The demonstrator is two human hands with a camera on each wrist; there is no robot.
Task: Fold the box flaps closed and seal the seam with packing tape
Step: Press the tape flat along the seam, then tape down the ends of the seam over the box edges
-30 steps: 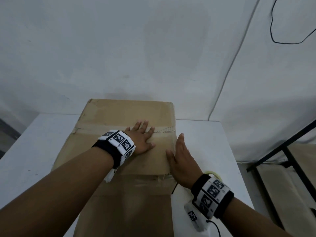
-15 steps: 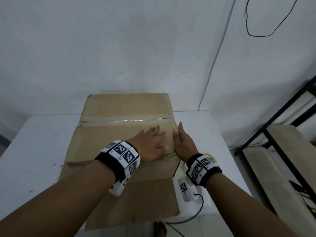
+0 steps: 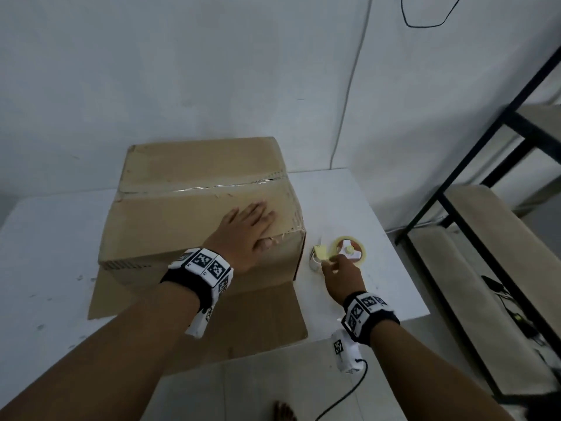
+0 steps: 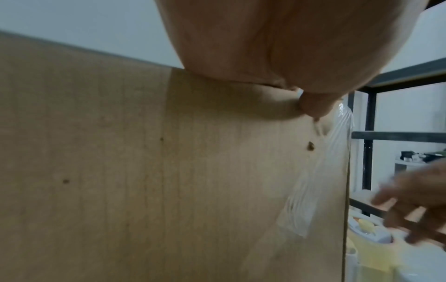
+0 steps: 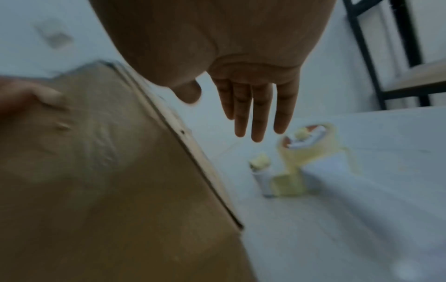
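Note:
A brown cardboard box (image 3: 182,208) stands on the white table (image 3: 45,244), its top flaps down and a strip of clear tape (image 3: 212,186) running along the seam. My left hand (image 3: 246,235) lies flat on the box top near its right front corner, thumb at the edge. The right hand (image 3: 340,275) hovers with straight fingers just over a yellow tape dispenser (image 3: 343,252) lying on the table right of the box. In the right wrist view the right hand's fingers (image 5: 255,122) hang straight above the dispenser (image 5: 301,156), apart from it. Clear tape (image 4: 311,187) runs down the box's side.
A loose cardboard flap (image 3: 243,317) lies flat on the table in front of the box. A black metal shelf frame (image 3: 473,183) stands to the right. A black cable (image 3: 346,393) trails from the right wrist camera. White walls enclose the back.
My right hand left the box's right edge and moved right and down to the tape dispenser. The left hand slid toward the box's right front corner. The head view swung right.

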